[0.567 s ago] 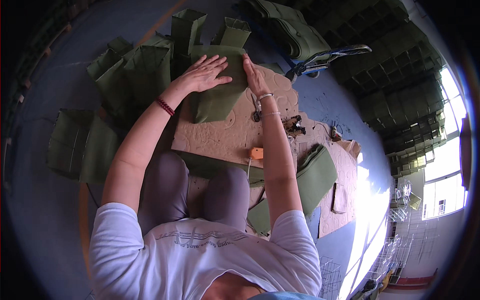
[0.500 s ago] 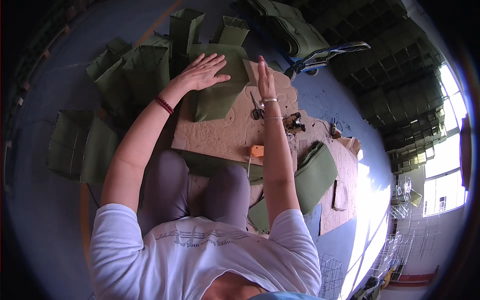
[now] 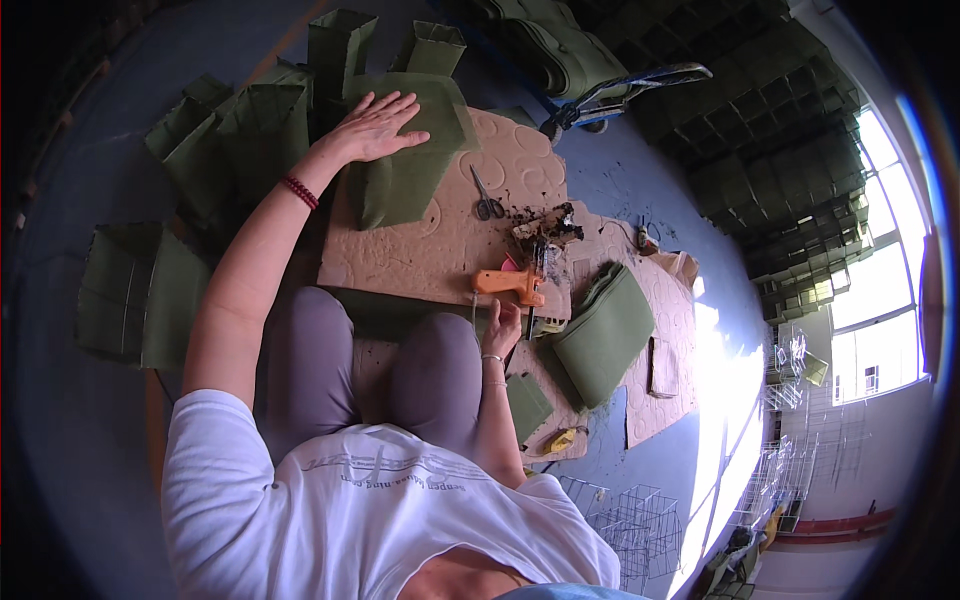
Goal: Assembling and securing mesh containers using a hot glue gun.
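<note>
- Pressing palm-down on the green cloth (image 3: pixel 408 190) with the left hand (image 3: pixel 380 128), fingers open and spread.
- Reaching just below the orange glue gun (image 3: pixel 505 285) with the right hand (image 3: pixel 503 326), fingers curled; cannot tell whether closed on it or only beside it.
- With the green cloth lying over the far left part of the cardboard (image 3: pixel 385 262), under the left palm.
- Along the cardboard's near edge, just beyond the knees (image 3: pixel 322 345); past its far right edge, onto blue floor (image 3: pixel 635 175).
- For moving, across the cardboard between green cloth and orange glue gun, with scissors (image 3: pixel 489 208) and a dark clump (image 3: pixel 548 228) to the right.
- Close by at left and beyond, among open-topped green boxes (image 3: pixel 265 125), too dark inside to tell contents.
- Nearer at left, inside a larger box (image 3: pixel 178 305), showing thin wires.
- Farther off, on a trolley (image 3: pixel 640 84), loaded with thick folded fabric (image 3: pixel 560 55).
</note>
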The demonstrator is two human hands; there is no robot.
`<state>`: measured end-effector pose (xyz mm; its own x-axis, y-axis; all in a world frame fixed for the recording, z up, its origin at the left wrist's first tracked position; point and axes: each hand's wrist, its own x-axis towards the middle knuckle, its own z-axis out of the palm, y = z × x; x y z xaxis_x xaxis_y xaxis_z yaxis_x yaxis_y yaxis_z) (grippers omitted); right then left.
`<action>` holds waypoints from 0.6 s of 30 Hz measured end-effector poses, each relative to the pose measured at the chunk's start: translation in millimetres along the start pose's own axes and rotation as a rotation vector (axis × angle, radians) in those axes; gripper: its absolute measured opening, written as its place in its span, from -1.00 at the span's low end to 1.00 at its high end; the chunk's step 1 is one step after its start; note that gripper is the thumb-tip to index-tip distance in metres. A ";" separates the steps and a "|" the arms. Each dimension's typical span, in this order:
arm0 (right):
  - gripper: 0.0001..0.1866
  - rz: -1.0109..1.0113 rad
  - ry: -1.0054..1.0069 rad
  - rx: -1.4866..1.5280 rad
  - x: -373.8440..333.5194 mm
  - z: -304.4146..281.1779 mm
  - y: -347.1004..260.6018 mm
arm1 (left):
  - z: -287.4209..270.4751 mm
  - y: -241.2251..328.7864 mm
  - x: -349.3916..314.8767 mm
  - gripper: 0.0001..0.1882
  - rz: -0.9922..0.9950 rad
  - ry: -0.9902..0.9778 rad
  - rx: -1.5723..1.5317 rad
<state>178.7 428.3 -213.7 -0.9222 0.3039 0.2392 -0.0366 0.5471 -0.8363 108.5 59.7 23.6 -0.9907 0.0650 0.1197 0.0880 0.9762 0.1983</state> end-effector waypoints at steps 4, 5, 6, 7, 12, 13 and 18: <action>-0.60 -0.002 0.092 -0.412 26.3 -10.3 -10.7 | -1.1 -0.1 3.7 -0.13 -0.014 -0.012 -0.029; -0.59 -0.076 0.243 -0.402 32.9 -14.1 -2.9 | -0.2 -0.1 4.2 -0.10 -0.011 -0.016 -0.054; -0.59 -0.076 0.238 -0.399 34.7 -19.5 -2.4 | 1.2 -1.0 3.5 -0.10 -0.016 -0.017 -0.051; -0.56 -0.049 0.271 -0.474 31.4 -27.8 -7.9 | 0.7 -2.2 1.6 -0.09 -0.027 -0.027 -0.047; -0.51 0.030 0.337 -0.411 25.3 -41.2 65.7 | 0.7 7.6 1.6 -0.05 -0.031 -0.030 -0.044; -0.51 0.225 0.297 0.054 24.5 -38.9 78.2 | 0.3 9.8 1.3 -0.08 -0.040 -0.018 -0.030; -0.52 0.624 -0.163 0.820 -7.1 -16.4 66.3 | 3.5 1.1 -0.4 -0.10 -0.064 0.008 -0.006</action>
<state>189.1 475.1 -262.7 -0.9056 0.2081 -0.3697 0.2709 -0.3869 -0.8814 108.6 61.5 20.4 -0.9935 0.0006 0.1140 0.0248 0.9770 0.2118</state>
